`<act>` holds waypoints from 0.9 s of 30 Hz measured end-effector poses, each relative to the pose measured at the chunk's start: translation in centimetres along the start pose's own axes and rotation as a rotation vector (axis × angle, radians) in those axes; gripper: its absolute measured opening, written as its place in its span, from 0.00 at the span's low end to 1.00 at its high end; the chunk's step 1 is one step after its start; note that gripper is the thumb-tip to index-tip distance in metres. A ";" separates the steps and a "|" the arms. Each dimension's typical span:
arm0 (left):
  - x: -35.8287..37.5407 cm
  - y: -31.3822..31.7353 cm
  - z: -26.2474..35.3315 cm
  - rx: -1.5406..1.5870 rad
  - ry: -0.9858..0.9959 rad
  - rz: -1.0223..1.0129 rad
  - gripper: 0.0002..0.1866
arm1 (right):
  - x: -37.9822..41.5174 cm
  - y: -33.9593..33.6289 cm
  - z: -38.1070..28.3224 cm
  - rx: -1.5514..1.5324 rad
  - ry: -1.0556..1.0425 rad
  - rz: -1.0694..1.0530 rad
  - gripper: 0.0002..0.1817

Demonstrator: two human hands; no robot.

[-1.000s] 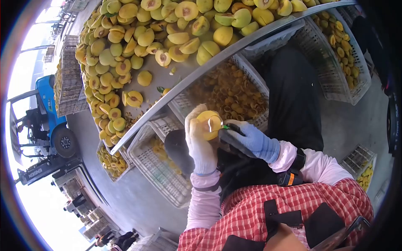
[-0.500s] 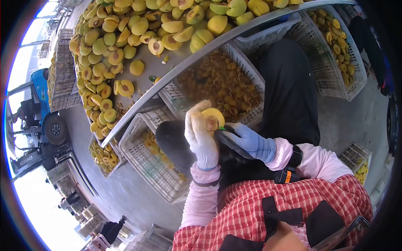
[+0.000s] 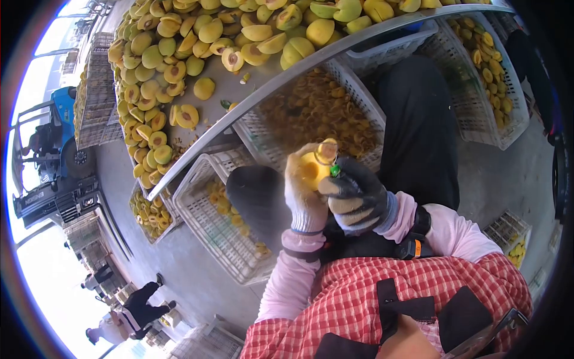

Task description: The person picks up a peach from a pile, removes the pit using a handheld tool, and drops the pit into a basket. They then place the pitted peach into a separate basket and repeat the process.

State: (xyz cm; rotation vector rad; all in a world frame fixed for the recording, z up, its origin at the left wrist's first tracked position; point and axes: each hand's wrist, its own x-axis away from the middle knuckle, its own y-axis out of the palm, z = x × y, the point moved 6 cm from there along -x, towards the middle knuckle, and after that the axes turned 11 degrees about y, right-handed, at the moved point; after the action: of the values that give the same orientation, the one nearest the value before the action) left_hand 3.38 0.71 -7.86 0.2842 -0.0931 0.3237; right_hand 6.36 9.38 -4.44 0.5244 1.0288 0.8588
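My left hand (image 3: 305, 194), in a white knit glove, is closed around a halved yellow peach (image 3: 312, 170) with a hollow in its cut face. My right hand (image 3: 357, 196), in a blue-grey coated glove, grips a small pitting tool (image 3: 335, 171) with a green part and a metal loop. A brownish-yellow piece of pit (image 3: 328, 149) sits at the loop, just above the peach half. Both hands are close together over my lap, in front of a crate (image 3: 366, 99) with brown pits and scraps in it.
A metal-rimmed table (image 3: 239, 110) heaped with halved peaches (image 3: 203, 88) lies ahead. Crates with peach pieces stand left (image 3: 209, 227) and right (image 3: 511, 128) of my knees. A blue forklift (image 3: 66, 113), stacked crates (image 3: 98, 90) and a person (image 3: 140, 311) are farther left.
My right hand has turned over and risen beside the peach half. The pit, earlier seated in the fruit, now shows at the tool's loop, leaving a hollow. Both hands moved slightly right.
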 end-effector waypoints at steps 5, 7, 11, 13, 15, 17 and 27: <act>-2.0 -11.2 9.0 -0.315 0.318 0.317 0.18 | 1.6 -2.0 -0.9 0.084 -0.061 0.266 0.29; -3.8 -16.8 11.7 -0.881 0.188 0.334 0.18 | 1.8 -2.1 -1.4 0.129 -0.045 0.328 0.28; -8.2 -14.8 15.2 -1.507 0.213 0.204 0.21 | 1.8 -2.6 -2.6 0.236 -0.095 0.519 0.28; -12.7 -11.9 15.7 -1.361 0.365 0.154 0.23 | 1.7 -2.8 -2.9 0.315 -0.102 0.614 0.28; -18.3 -11.3 15.7 -1.521 0.425 0.130 0.24 | 2.2 -3.0 -3.5 0.411 -0.140 0.761 0.27; -22.7 -11.5 13.6 -1.742 0.355 0.146 0.24 | 2.9 -2.9 -4.2 0.465 -0.190 0.917 0.26; -12.1 -1.1 9.0 -0.560 0.418 -0.005 0.13 | 2.0 0.8 -7.4 0.962 -0.528 1.259 0.18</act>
State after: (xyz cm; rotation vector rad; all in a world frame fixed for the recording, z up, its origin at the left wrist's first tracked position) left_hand -8.12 -6.49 -1.22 -0.3397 0.2281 0.3336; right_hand -0.04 11.41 -8.16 2.2320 0.4631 1.1370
